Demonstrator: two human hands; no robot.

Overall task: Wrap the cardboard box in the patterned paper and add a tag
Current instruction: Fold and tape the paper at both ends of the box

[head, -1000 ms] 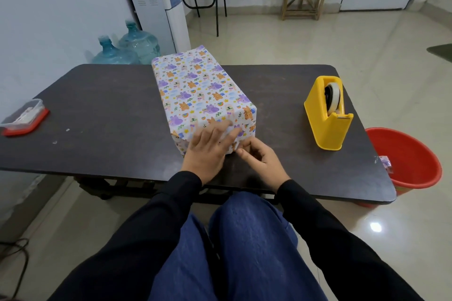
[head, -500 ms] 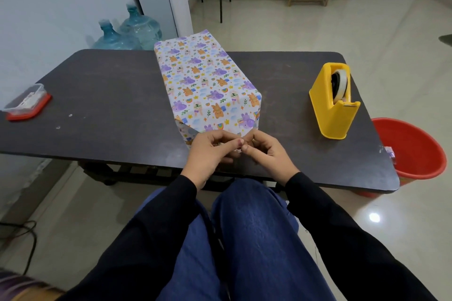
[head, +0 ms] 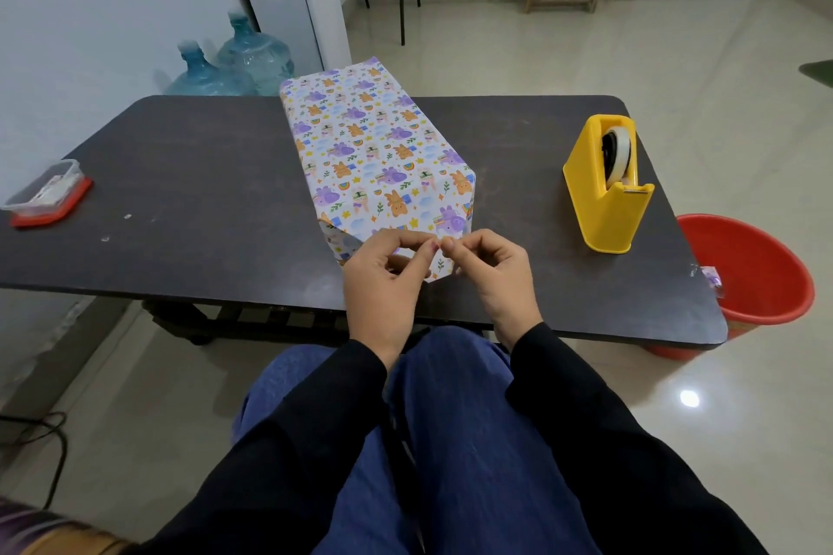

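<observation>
One wrapped box (head: 360, 135) lay at the centre of the table (head: 203, 176), its cardboard fully hidden by paper (head: 396, 198). The left hand (head: 387, 279) and right hand (head: 496, 275), fingers curled, pinched the paper's 6 o'clock flap. At 3 o'clock, one dispenser (head: 604, 212) held one tape roll (head: 621, 151). At 9 o'clock, one tub (head: 45, 194) held indistinct white contents. At 11 o'clock, two water bottles (head: 234, 63) were partly hidden behind the table.

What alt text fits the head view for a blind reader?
The left hand and right hand pinch the end flap of a paper-wrapped box on a dark table. A yellow tape dispenser stands to its right, a red bucket beyond.
</observation>
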